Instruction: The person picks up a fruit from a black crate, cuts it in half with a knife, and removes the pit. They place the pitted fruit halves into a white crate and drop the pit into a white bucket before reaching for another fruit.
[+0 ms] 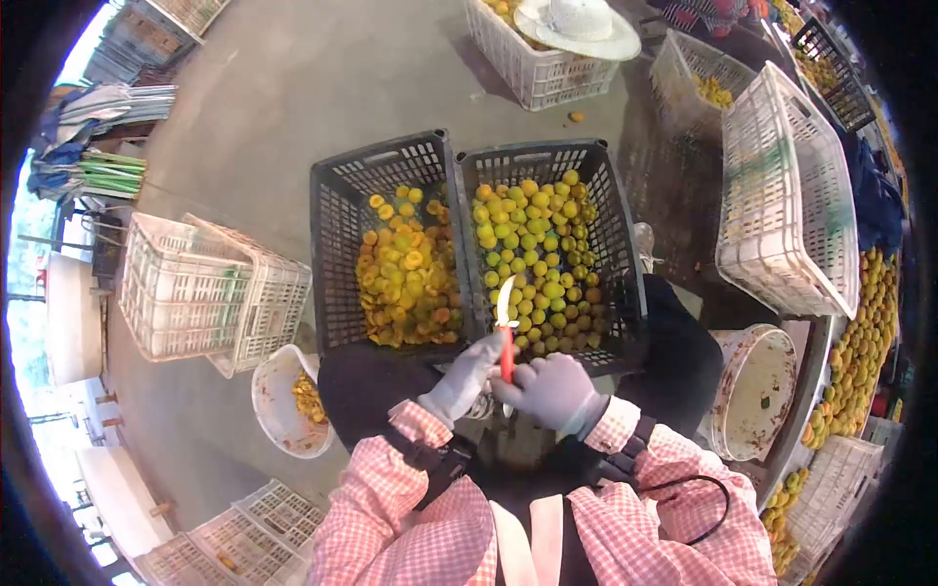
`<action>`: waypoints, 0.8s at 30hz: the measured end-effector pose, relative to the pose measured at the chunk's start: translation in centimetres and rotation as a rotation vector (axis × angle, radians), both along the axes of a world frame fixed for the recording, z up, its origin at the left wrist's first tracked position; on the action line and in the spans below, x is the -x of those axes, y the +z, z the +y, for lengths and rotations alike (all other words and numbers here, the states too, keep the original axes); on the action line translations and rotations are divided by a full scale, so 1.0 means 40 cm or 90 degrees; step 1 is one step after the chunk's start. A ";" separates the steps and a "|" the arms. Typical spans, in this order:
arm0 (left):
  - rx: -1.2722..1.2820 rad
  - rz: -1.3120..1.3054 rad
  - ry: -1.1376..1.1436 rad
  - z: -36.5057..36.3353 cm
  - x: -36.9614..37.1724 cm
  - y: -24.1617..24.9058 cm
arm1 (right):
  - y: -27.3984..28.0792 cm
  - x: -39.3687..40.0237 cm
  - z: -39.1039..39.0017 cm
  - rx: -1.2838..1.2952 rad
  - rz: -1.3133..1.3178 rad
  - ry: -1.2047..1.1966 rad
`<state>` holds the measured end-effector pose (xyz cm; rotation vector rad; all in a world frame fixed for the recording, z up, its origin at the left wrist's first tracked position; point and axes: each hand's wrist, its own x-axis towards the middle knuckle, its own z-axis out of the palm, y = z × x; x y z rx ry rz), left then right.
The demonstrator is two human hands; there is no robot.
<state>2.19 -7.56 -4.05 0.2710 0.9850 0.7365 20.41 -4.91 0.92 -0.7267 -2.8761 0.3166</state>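
Note:
A knife with a red handle (506, 354) and a curved blade points up and away, over the near part of the right crate. My gloved left hand (463, 380) has its fingertips closed against the handle from the left. From the right, my gloved right hand (555, 393) is closed around the handle's lower part; its fingertips are partly hidden. Beyond the hands stand two black plastic crates side by side. The left crate (332, 244) contains cut yellow fruit halves (405, 273). Whole yellow-green fruits (532, 220), apricot-like, lie in the right crate (621, 264).
A white bucket (269, 415) with yellow pieces stands at left, and a stained bucket (723, 391) at right. White crates (186, 293) are stacked left; another white crate (782, 186) is at right. A hat (581, 29) rests on a far crate. Fruit covers a surface (860, 352) far right.

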 end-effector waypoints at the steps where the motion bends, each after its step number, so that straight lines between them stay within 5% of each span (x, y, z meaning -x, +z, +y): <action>1: 0.046 -0.091 -0.036 -0.022 -0.004 -0.035 | 0.007 -0.004 -0.030 -0.011 0.020 0.022; 3: 0.085 -0.183 -0.076 -0.046 -0.036 -0.009 | 0.039 -0.013 -0.068 -0.030 0.037 0.042; 5: -0.002 0.029 0.012 -0.069 -0.082 0.039 | 0.069 -0.031 -0.090 0.108 -0.029 0.050; 6: -0.026 -0.022 0.116 -0.071 -0.096 0.065 | 0.071 -0.042 -0.108 0.101 -0.028 0.046; 8: -0.053 -0.018 0.222 -0.071 -0.086 0.095 | 0.042 -0.073 -0.162 0.520 0.406 -0.175; 9: -0.096 -0.177 0.222 -0.063 -0.067 0.119 | 0.068 -0.077 -0.164 0.699 0.461 -0.254; 10: -0.077 -0.082 0.257 -0.066 -0.074 0.148 | 0.118 -0.117 -0.178 1.063 0.547 -0.442; 12: -0.171 -0.205 0.207 -0.068 -0.056 0.173 | 0.100 -0.161 -0.178 1.196 0.692 -0.387; 18: -0.318 -0.192 0.195 -0.095 -0.137 0.276 | 0.135 -0.129 -0.253 1.305 0.486 -0.246; 24: -0.380 -0.117 0.194 -0.149 -0.187 0.312 | 0.150 -0.099 -0.297 1.377 0.540 -0.296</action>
